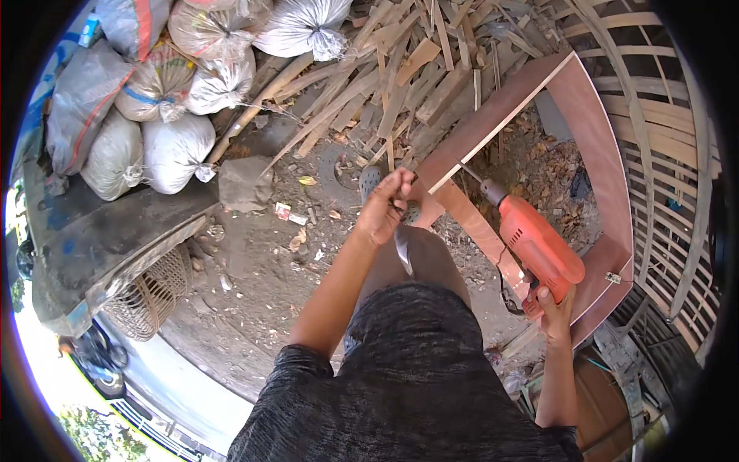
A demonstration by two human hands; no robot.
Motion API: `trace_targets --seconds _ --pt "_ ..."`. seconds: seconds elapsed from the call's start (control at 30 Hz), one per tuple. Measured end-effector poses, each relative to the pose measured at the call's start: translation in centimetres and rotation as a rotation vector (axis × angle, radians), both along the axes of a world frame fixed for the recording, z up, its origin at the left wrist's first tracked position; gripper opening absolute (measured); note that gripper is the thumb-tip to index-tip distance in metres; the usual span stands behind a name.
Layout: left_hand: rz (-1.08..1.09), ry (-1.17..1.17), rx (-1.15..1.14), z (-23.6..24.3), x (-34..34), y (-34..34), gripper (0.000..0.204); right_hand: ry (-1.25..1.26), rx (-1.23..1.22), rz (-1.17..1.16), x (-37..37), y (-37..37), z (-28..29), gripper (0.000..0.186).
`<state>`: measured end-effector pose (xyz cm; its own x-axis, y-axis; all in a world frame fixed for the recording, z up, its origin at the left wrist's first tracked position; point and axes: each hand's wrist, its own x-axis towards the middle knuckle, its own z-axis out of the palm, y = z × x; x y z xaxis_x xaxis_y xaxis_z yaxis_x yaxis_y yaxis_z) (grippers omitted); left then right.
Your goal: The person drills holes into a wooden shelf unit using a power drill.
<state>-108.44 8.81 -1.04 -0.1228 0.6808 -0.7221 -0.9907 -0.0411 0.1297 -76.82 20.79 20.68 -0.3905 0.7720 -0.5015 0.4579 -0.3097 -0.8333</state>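
My right hand grips the handle of an orange-red power drill. The drill points up and to the left, its long thin bit near the pale edge of a reddish-brown wooden box frame; I cannot tell whether the tip touches the wood. In front of my legs, my left hand is closed with fingertips pinched, beside the frame's near left corner. Something small and dark shows at its fingers, too small to name. A pale, shiny sliver shows below that hand, over my leg.
Scrap wood strips are heaped at the far side. Tied sacks are stacked at the far left, above a dark ledge. A wicker basket lies below it. Bamboo slat fencing borders the right. Litter dots the dirt floor.
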Motion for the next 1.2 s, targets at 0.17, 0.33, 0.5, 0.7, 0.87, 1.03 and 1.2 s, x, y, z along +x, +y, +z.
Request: trace_targets --seconds 0.17,0.33,0.5,0.7,0.87,1.03,1.2 --pt "0.006 0.037 -0.079 -8.3 -4.0 2.3 0.024 -0.016 -0.098 0.033 -5.0 4.1 -5.6 0.08" --pt "0.01 0.148 -0.188 -16.4 -3.9 3.8 0.022 0.01 -0.126 -0.033 -6.2 7.0 -15.0 0.081" --pt "-0.05 0.043 -0.167 -24.2 -2.5 5.0 0.025 -0.063 -0.339 0.021 -2.8 9.3 -22.6 0.083" --pt "-0.392 0.153 -0.154 -30.8 -0.5 4.7 0.035 0.031 -0.383 -0.072 -0.4 8.5 -27.2 0.086" --pt "-0.448 0.268 -0.215 -33.4 0.8 5.0 0.033 -0.059 -0.394 -0.115 -0.4 8.6 -28.7 0.087" --pt "-0.376 0.299 -0.251 -34.8 2.5 6.5 0.029 -0.144 -0.314 -0.13 1.7 11.0 -29.4 0.087" --pt "-0.422 0.294 -0.207 -36.0 3.2 7.7 0.033 -0.197 -0.384 -0.09 4.3 14.9 -28.4 0.087"
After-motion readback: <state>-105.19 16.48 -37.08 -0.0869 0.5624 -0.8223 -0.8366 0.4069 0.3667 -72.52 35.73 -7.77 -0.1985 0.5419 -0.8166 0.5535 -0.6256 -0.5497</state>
